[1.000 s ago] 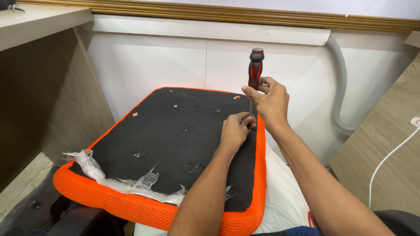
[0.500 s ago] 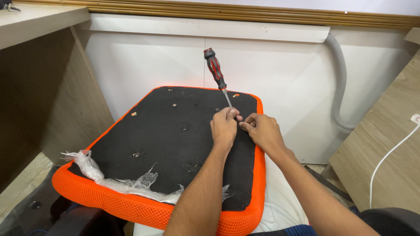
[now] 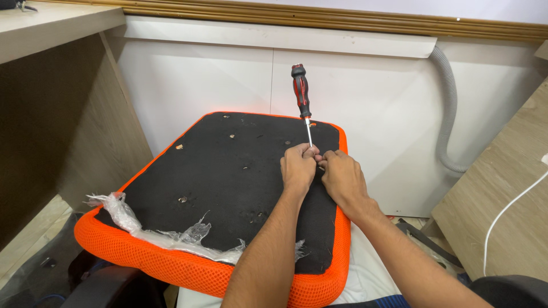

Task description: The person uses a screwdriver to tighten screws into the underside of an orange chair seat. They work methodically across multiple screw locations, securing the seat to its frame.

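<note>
I see both hands meeting near the far right part of an upturned seat cushion [image 3: 228, 188] — black fabric underside up, orange mesh wrapping its edges. The left hand [image 3: 298, 168] is closed in a pinch around the lower end of a screwdriver [image 3: 301, 97], fingers bunched at the metal shaft just where it meets the black panel. The right hand [image 3: 342, 179] is touching the left, its fingertips curled in at the same spot; whether it grips the shaft or something small at the tip I cannot tell, since the fingers hide it.

The screwdriver stands nearly upright above the hands, its red-and-black handle free and unheld. Pinching low on the shaft looks to me like a way of steadying the tip on a point in the panel — probably one of the small fixing holes, several of which show as pale dots to the left of the hands.

Nearer to me than the hands, torn clear plastic wrap [image 3: 171, 234] clings along the cushion's orange edge. Beyond the hands is a white wall panel [image 3: 200, 85], and off to the right of the right hand a grey corrugated hose [image 3: 448, 102] runs down it. A wooden desk side [image 3: 63, 114] stands well left of the left hand.
</note>
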